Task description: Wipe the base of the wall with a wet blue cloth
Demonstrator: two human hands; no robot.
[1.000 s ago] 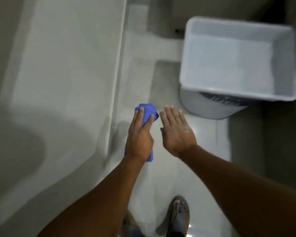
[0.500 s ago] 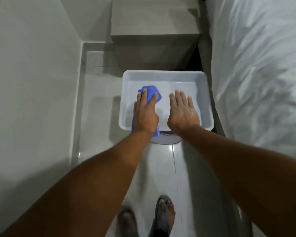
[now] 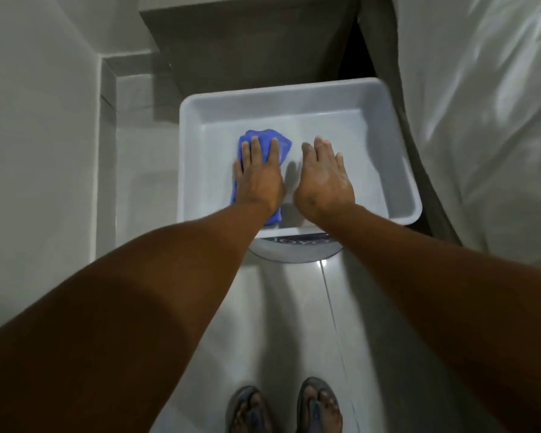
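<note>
My left hand holds a folded blue cloth over the left half of a white rectangular tub. The cloth sticks out beyond my fingertips and below my wrist. My right hand hovers beside it over the tub's middle, flat, fingers together, holding nothing. The base of the wall runs along the floor on the left, as a low skirting strip.
The tub rests on a round grey stool or bucket. A bed with white sheets fills the right side. A dark cabinet stands behind the tub. My sandalled feet stand on the glossy tiled floor.
The view has swung from the wall's base round to the tub. Both hands, the left still gripping the cloth, now sit lower over the tub's inside.
</note>
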